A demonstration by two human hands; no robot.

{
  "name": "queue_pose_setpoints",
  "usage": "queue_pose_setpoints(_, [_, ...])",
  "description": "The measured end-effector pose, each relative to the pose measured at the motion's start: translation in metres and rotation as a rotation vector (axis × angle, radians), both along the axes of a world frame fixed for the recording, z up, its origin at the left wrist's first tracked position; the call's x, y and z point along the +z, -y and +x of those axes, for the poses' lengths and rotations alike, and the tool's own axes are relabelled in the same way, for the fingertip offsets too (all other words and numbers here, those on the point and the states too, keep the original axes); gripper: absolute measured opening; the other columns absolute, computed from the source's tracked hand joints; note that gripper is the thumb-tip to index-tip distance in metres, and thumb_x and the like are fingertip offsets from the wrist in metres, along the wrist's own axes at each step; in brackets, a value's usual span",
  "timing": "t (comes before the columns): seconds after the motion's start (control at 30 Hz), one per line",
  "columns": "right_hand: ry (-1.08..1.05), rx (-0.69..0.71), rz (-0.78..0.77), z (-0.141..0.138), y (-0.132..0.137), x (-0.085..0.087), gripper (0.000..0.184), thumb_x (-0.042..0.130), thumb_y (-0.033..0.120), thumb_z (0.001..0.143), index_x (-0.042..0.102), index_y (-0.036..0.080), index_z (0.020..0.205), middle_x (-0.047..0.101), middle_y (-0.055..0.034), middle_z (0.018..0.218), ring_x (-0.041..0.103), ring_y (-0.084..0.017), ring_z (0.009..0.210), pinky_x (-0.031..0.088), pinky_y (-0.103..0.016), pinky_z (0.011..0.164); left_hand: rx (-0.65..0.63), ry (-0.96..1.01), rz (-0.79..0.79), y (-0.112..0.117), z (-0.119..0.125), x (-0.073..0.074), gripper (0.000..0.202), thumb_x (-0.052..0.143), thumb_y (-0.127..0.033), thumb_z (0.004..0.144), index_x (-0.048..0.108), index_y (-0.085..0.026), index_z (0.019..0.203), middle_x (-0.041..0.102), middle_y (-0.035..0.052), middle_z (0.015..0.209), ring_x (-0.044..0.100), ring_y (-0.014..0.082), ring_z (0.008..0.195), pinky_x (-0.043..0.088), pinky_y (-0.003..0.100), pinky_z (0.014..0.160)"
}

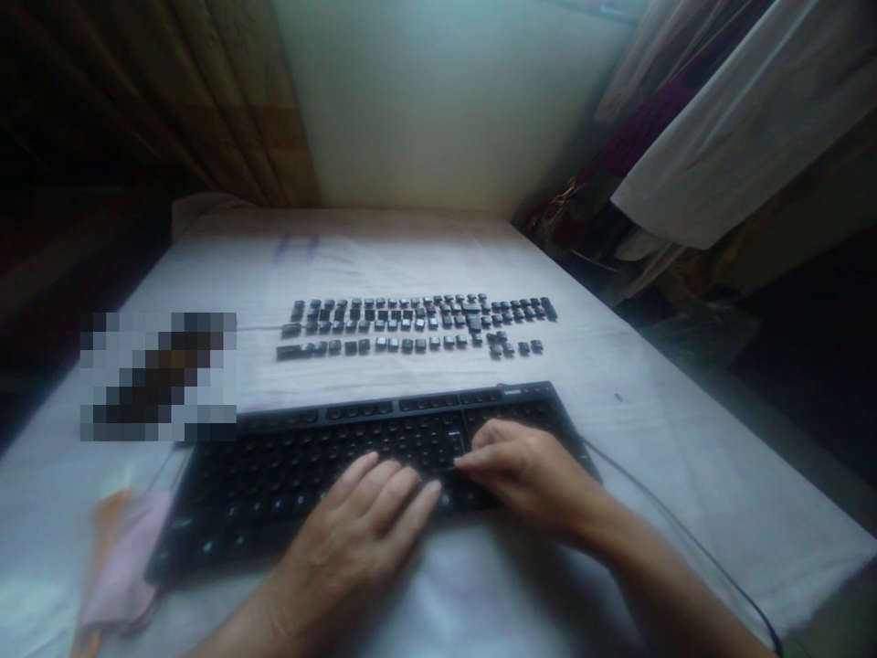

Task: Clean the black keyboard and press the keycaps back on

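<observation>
A black keyboard (274, 457) lies on the cloth-covered table, with many of its key places bare and some keys still seated along the front rows. My left hand (374, 516) rests flat over the front middle of the keyboard, fingers stretched out. Closed in a pinch, my right hand (534, 471) is at the keyboard's right part, thumb and forefinger close to the bare key places. Whatever its fingertips hold, if anything, is too small or hidden to make out. Beyond the keyboard, loose black keycaps (407, 345) stand in several rows on the cloth.
A pink cloth (130, 562) and a blurred orange thing (106, 530) lie left of the keyboard. Behind them is a pixelated dark patch (164, 375). A cable (685, 530) runs along the right. Fabric (746, 137) hangs beyond the table's right edge.
</observation>
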State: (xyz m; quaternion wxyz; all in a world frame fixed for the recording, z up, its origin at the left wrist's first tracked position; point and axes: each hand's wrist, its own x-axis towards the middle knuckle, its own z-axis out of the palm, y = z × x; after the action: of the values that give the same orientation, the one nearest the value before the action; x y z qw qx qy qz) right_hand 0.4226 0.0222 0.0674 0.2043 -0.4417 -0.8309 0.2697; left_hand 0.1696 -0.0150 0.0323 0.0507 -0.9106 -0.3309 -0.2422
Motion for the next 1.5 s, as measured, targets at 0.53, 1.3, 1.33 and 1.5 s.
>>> queue_pose_setpoints(0.53, [0.049, -0.015, 0.042, -0.004, -0.002, -0.004, 0.020, 0.063, 0.014, 0.091, 0.081, 0.022, 0.091, 0.068, -0.0037, 0.079, 0.064, -0.015, 0.072, 0.048, -0.025, 0.065, 0.005, 0.022, 0.013, -0.001, 0.002, 0.001, 0.031, 0.044, -0.030, 0.103, 0.063, -0.023, 0.127, 0.066, 0.0014, 0.119, 0.057, 0.0184, 0.114, 0.029, 0.036, 0.116])
queue_pose_setpoints(1.3, [-0.082, -0.792, 0.102, 0.075, -0.036, -0.019, 0.027, 0.062, 0.030, 0.082, 0.079, 0.019, 0.099, 0.077, -0.0103, 0.102, 0.073, -0.023, 0.084, 0.058, -0.036, 0.081, -0.019, -0.055, 0.141, -0.006, -0.001, 0.013, 0.033, 0.041, -0.022, 0.102, 0.064, -0.020, 0.125, 0.066, 0.0072, 0.114, 0.060, 0.0222, 0.108, 0.048, 0.040, 0.101])
queue_pose_setpoints(1.33, [-0.075, -0.793, 0.099, 0.074, -0.036, -0.019, 0.027, 0.062, 0.029, 0.082, 0.079, 0.019, 0.099, 0.077, -0.0102, 0.101, 0.073, -0.023, 0.083, 0.058, -0.035, 0.080, -0.019, -0.059, 0.150, -0.007, -0.001, 0.013, 0.033, 0.041, -0.022, 0.102, 0.064, -0.020, 0.125, 0.066, 0.0071, 0.114, 0.060, 0.0222, 0.108, 0.048, 0.040, 0.101])
queue_pose_setpoints(1.5, [-0.044, -0.796, 0.121, 0.071, -0.038, -0.023, 0.025, 0.062, 0.028, 0.082, 0.079, 0.020, 0.097, 0.077, -0.0091, 0.102, 0.073, -0.023, 0.087, 0.057, -0.034, 0.083, -0.018, -0.060, 0.160, -0.011, 0.002, 0.016, 0.034, 0.041, -0.025, 0.101, 0.063, -0.020, 0.126, 0.066, 0.0077, 0.119, 0.059, 0.0234, 0.112, 0.048, 0.041, 0.100])
